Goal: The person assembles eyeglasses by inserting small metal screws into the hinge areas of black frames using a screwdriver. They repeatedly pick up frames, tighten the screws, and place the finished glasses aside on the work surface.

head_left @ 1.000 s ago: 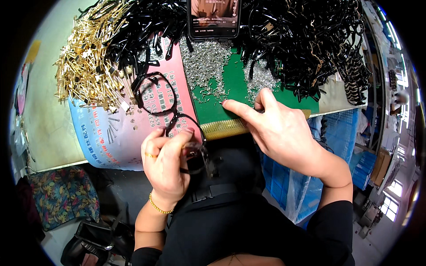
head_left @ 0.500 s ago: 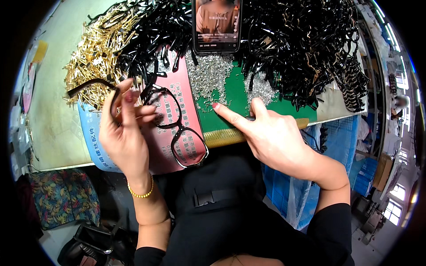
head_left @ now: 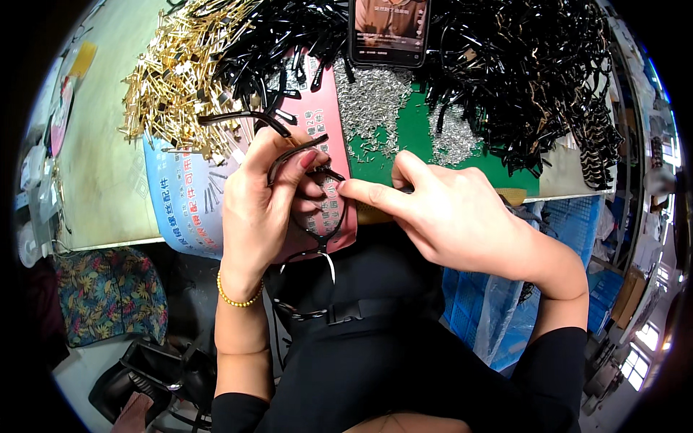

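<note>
left hand (head_left: 261, 209): fingers grasping black plastic eyeglass frame (head_left: 315, 216)
right hand (head_left: 456, 213): forefinger and thumb pinched at frame
bench (head_left: 101, 180): silver screws (head_left: 372, 105)

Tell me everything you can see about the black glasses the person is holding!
The black thin-rimmed eyeglass frame looks like glossy plastic or metal, with rounded rims and a small pale nose pad at the bottom. It is held upright above the table's edge, over a pink printed sheet. The left hand grips it near one slim temple arm, which sticks out to the left. The right hand touches it with its index fingertip.
</note>
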A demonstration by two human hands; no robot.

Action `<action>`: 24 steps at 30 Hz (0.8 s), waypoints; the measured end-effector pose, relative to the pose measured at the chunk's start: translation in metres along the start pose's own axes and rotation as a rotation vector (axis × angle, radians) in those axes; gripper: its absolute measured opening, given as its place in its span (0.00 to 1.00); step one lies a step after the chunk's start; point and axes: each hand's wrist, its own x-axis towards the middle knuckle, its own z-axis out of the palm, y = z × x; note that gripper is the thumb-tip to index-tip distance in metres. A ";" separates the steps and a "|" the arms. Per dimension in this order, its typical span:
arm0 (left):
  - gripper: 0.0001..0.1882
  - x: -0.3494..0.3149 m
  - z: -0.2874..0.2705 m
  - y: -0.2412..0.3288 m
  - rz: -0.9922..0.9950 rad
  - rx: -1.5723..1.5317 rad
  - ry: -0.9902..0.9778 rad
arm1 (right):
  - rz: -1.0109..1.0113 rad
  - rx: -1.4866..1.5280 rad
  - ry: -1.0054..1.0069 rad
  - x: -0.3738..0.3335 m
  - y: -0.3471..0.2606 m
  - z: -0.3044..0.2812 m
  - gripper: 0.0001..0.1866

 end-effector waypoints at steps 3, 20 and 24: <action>0.08 0.000 -0.004 0.000 0.041 -0.014 -0.053 | 0.010 0.018 -0.037 0.006 0.001 0.001 0.31; 0.12 0.001 -0.001 -0.016 0.302 0.284 -0.050 | 0.068 0.032 -0.035 0.008 0.000 0.005 0.29; 0.12 0.003 0.000 -0.011 0.328 0.342 -0.037 | 0.045 0.044 -0.026 0.009 0.001 0.005 0.30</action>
